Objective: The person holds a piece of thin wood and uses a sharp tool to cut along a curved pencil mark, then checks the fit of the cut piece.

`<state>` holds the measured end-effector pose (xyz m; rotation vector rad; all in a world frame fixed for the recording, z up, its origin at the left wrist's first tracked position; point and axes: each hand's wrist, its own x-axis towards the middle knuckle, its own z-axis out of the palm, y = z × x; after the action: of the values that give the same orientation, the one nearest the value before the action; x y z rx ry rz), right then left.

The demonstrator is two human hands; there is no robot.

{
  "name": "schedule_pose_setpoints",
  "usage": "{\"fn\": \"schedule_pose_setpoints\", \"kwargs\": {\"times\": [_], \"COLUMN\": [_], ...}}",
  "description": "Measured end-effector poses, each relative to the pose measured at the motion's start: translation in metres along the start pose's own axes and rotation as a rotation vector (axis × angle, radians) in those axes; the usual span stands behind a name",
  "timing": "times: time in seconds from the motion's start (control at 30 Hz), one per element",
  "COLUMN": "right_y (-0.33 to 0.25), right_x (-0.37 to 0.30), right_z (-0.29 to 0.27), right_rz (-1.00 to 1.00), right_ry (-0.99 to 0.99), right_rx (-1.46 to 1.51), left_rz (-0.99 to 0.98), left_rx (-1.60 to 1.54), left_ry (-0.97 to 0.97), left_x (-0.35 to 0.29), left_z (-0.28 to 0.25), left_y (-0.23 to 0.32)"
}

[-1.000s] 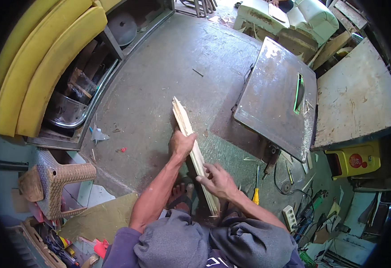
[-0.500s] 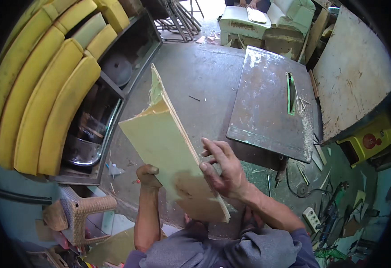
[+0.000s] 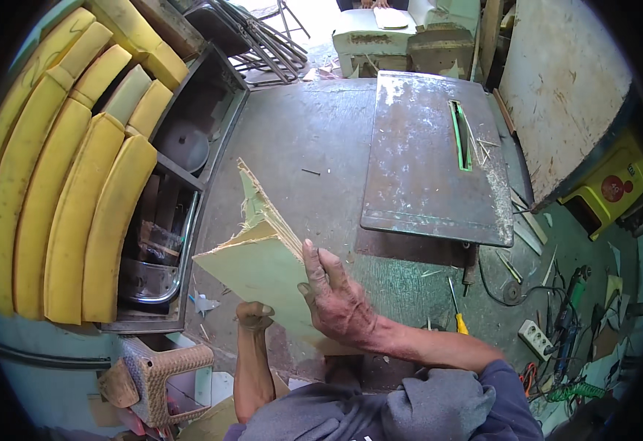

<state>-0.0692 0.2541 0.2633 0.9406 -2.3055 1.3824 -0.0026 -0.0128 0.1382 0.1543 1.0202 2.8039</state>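
Observation:
A tilted stack of thin, pale green plywood pieces [image 3: 263,268] stands in front of me, its upper end ragged and splintered. My left hand [image 3: 254,316] is closed on the stack's left edge, with the thumb on the face toward me. At the right edge my right hand [image 3: 342,303] holds the layers, its thumb on the near face and its long fingers pointing up along the side. The lower end of the plywood is partly hidden behind my right hand and lap.
A saw table [image 3: 432,162] with a green-edged slot stands ahead right. Yellow foam strips [image 3: 64,198] are piled on a metal cabinet at left. A yellow-handled screwdriver [image 3: 460,317], power strip [image 3: 534,339] and woven plastic stool [image 3: 163,367] are near me. A nail [image 3: 310,172] lies ahead.
The plywood has sunk lower and tilted. My right hand has moved left and down, its fingers closing along the edge. My left hand is slightly lower. The view has shifted.

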Motion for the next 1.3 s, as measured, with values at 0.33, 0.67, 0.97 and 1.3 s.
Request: {"fn": "schedule_pose_setpoints", "kwargs": {"times": [0.33, 0.67, 0.97, 1.3], "right_y": [0.012, -0.006, 0.005, 0.002], "right_x": [-0.010, -0.010, -0.012, -0.010], "right_z": [-0.003, -0.009, -0.010, -0.019], "right_rz": [0.024, 0.124, 0.197, 0.139], "right_ry": [-0.001, -0.199, -0.316, -0.212], "right_rx": [0.217, 0.567, 0.791, 0.630], "left_rz": [0.580, 0.238, 0.275, 0.361], "left_rx": [0.838, 1.729, 1.712, 1.822], "left_ry": [0.334, 0.213, 0.255, 0.272], "left_x": [0.051, 0.081, 0.082, 0.087], "left_z": [0.154, 0.226, 0.218, 0.208], "left_y": [0.108, 0.106, 0.093, 0.086]}}
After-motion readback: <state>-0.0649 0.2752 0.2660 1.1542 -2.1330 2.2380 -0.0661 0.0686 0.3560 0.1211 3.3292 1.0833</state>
